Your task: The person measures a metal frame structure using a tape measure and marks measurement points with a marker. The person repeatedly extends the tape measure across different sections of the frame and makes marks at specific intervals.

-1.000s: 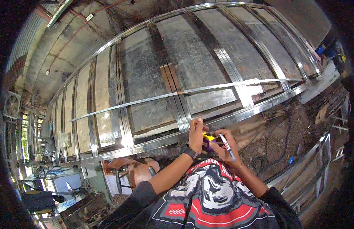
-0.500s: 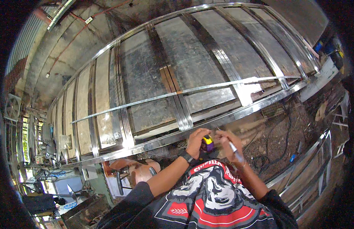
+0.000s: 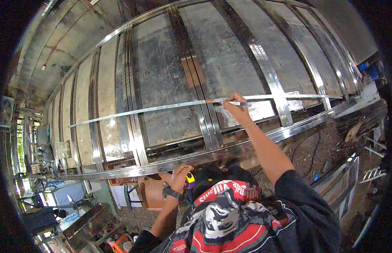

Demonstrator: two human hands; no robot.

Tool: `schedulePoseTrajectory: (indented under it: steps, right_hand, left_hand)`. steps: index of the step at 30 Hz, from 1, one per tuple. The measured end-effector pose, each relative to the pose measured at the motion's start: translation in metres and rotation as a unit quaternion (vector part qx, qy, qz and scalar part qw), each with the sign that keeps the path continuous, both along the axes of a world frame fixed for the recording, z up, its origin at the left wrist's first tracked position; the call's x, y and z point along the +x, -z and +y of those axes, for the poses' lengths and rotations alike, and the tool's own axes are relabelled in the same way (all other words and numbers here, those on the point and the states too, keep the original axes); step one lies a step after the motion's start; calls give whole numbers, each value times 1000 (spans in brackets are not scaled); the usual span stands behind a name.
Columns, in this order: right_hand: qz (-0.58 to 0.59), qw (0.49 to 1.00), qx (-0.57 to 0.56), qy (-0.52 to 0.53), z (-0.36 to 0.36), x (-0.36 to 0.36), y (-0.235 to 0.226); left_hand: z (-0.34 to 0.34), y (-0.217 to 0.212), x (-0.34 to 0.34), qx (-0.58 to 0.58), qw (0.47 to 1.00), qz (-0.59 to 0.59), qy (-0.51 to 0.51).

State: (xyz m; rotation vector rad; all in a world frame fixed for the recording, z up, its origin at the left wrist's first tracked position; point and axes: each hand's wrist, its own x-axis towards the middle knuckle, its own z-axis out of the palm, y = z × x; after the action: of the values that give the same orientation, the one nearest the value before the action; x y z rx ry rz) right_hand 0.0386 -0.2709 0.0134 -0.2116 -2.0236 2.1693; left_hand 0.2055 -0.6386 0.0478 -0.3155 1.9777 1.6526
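My right hand (image 3: 237,110) is stretched out ahead of me, fingers pinched narrow around a marker (image 3: 242,103) whose tip sits on the thin metal strip (image 3: 162,110) lying across the steel frame (image 3: 132,126). My left hand (image 3: 179,177) stays low, close to my chest, closed around a yellow tape measure (image 3: 190,178) just under the near rail (image 3: 246,143) of the frame. As I judge it, the risk is the strip: it looks loose, resting only on the uprights to either side of my right hand, so pressing with the marker could slide or flex it and put the mark off. Reaching this far with one arm could also make my line wobble.
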Motion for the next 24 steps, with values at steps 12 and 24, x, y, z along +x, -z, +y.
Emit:
schedulePoseTrajectory:
  steps: [12, 24]
  right_hand:
    - [40, 989, 141, 7, -22, -37, 27]
    - [54, 992, 110, 25, -24, -41, 40]
  left_hand:
    - [-59, 24, -43, 44, 992, -117, -26]
    - [-65, 24, -55, 74, 986, -151, 8]
